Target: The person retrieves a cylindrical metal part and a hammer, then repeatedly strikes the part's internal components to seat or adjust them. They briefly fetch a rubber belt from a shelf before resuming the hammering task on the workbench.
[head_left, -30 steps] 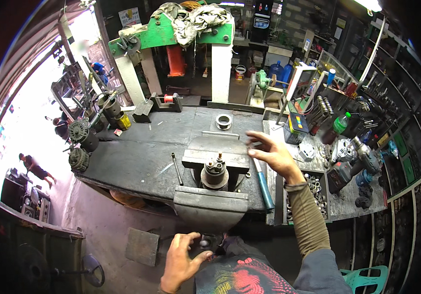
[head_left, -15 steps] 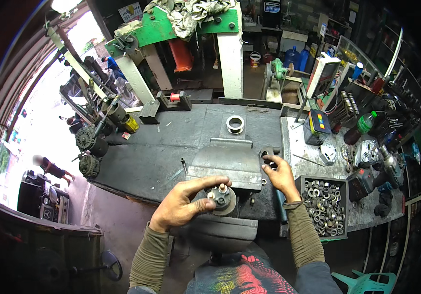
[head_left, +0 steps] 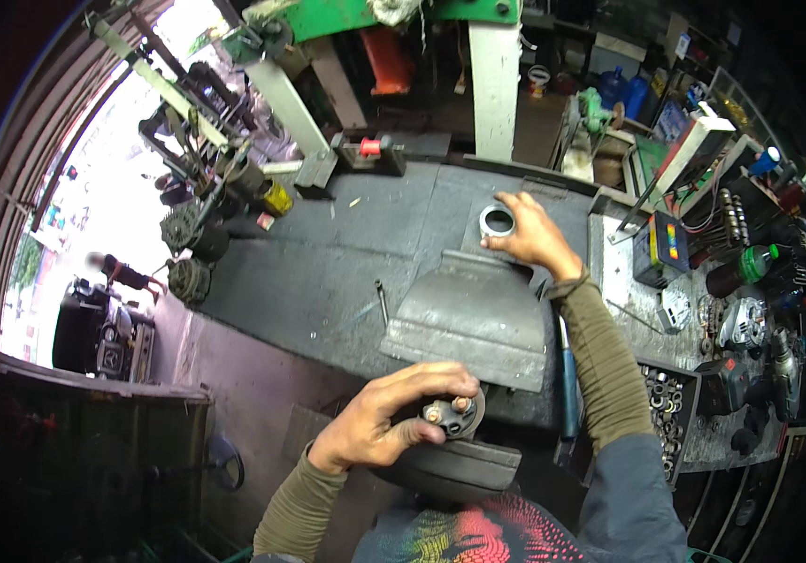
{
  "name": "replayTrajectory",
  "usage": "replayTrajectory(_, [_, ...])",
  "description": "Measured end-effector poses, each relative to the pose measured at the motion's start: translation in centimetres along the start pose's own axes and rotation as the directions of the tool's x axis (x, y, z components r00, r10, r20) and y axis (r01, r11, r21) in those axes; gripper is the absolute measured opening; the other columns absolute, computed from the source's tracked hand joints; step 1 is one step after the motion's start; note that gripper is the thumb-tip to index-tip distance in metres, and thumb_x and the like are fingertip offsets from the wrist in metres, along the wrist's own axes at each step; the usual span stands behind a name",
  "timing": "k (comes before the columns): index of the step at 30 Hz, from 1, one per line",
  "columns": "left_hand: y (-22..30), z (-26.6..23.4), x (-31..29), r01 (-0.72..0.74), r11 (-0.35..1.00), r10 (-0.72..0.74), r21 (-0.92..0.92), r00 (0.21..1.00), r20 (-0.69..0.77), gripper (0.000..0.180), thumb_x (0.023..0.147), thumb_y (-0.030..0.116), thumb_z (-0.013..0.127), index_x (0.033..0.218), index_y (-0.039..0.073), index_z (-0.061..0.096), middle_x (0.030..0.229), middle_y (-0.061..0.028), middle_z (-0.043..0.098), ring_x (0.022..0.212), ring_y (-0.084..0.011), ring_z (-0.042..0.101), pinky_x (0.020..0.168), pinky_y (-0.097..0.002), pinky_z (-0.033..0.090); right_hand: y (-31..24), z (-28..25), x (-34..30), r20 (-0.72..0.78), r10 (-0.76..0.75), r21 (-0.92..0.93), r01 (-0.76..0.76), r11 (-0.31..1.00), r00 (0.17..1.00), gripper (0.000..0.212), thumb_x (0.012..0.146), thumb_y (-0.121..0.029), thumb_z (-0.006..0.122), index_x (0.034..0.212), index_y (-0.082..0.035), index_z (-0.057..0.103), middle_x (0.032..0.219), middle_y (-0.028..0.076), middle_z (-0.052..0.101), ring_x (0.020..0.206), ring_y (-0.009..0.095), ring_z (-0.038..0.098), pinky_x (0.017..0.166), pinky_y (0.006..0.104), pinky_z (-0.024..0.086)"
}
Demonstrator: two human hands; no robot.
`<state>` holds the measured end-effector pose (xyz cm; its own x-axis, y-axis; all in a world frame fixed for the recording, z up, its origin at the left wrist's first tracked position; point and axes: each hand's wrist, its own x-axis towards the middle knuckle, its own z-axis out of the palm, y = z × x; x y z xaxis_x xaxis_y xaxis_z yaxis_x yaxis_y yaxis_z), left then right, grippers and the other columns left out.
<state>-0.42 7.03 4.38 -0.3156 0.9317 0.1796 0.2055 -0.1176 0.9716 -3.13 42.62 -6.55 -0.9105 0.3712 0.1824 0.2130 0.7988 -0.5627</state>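
Note:
My left hand (head_left: 370,422) curls round a starter solenoid (head_left: 444,427), a round dark part with copper studs on its top. The solenoid stands at the gap between the jaws of a big grey bench vise (head_left: 468,314); its lower end is hidden. Beyond the vise's far jaw, my right hand (head_left: 542,239) has its thumb and fingers closed round the side of a silvery metal ring (head_left: 484,229). Whether the ring is lifted or still rests on the vise's back end, I cannot tell.
Right of the vise lies a blue-handled tool (head_left: 568,380), and a tray (head_left: 689,394) of small metal rings is partly behind my right forearm. A slim metal tool (head_left: 382,302) lies left of the vise. Alternators (head_left: 189,280) stand on the bench's left edge.
My right hand has reached forward from beside the vise to the ring and closed on it. The left hand stays on the solenoid. The whole view has shifted and turned.

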Motion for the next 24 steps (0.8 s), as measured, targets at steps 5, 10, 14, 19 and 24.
replayTrajectory(5, [-0.5, 0.1, 0.0, 0.060, 0.986, -0.058, -0.154, 0.998, 0.016, 0.072, 0.082, 0.028, 0.085, 0.144, 0.002, 0.059, 0.133, -0.0131, 0.069, 0.131, -0.0278, 0.062, 0.113, -0.0422, 0.048, -1.8, -0.3, 1.1, -0.009, 0.003, -0.032, -0.003, 0.999, 1.000, 0.072, 0.074, -0.030, 0.090, 0.133, 0.003, 0.066, 0.123, 0.021, 0.066, 0.120, 0.039, 0.063, 0.104, 0.0438, 0.052])
replayTrajectory(10, [-0.9, -0.3, 0.3, 0.108, 0.944, -0.093, -0.312, 0.994, 0.063, 0.088, 0.083, 0.029, 0.090, 0.151, -0.003, 0.045, 0.139, -0.0181, 0.063, 0.132, -0.0270, 0.060, 0.114, -0.0423, 0.047, -8.1, -6.8, -1.9, -0.118, -0.028, 0.259, 0.058, 0.964, 0.993, 0.072, 0.072, -0.029, 0.092, 0.132, 0.002, 0.066, 0.124, 0.020, 0.071, 0.119, 0.031, 0.068, 0.104, 0.0385, 0.053])
replayTrajectory(14, [-1.5, -0.9, 0.7, 0.146, 0.906, -0.098, -0.398, 0.986, 0.138, 0.098, 0.080, 0.021, 0.093, 0.156, -0.003, 0.036, 0.141, -0.0187, 0.061, 0.134, -0.0265, 0.058, 0.115, -0.0414, 0.046, -13.6, -13.9, -10.2, 0.019, -0.243, 0.602, 0.183, 0.777, 0.970, 0.083, 0.072, -0.029, 0.095, 0.139, 0.004, 0.060, 0.126, 0.011, 0.066, 0.117, 0.018, 0.064, 0.104, 0.0328, 0.052])
replayTrajectory(19, [-2.1, -1.8, 1.1, 0.162, 0.881, -0.075, -0.444, 0.976, 0.206, 0.098, 0.079, 0.010, 0.092, 0.159, 0.000, 0.035, 0.149, -0.0172, 0.055, 0.142, -0.0277, 0.052, 0.119, -0.0418, 0.043, -19.7, -15.4, -16.4, 0.031, -0.376, 0.420, 0.329, 0.845, 0.926, 0.086, 0.063, -0.022, 0.101, 0.135, 0.006, 0.062, 0.124, 0.018, 0.070, 0.111, 0.024, 0.071, 0.098, 0.0340, 0.056])
replayTrajectory(24, [-2.6, -2.1, 1.3, 0.140, 0.889, -0.041, -0.436, 0.972, 0.230, 0.100, 0.080, 0.004, 0.090, 0.161, 0.001, 0.031, 0.158, -0.0157, 0.048, 0.147, -0.0278, 0.048, 0.123, -0.0407, 0.039, -23.7, -14.3, -18.9, 0.026, -0.254, 0.274, 0.238, 0.932, 0.967, 0.077, 0.070, -0.019, 0.093, 0.137, 0.002, 0.061, 0.127, 0.018, 0.069, 0.118, 0.036, 0.069, 0.101, 0.0428, 0.055])
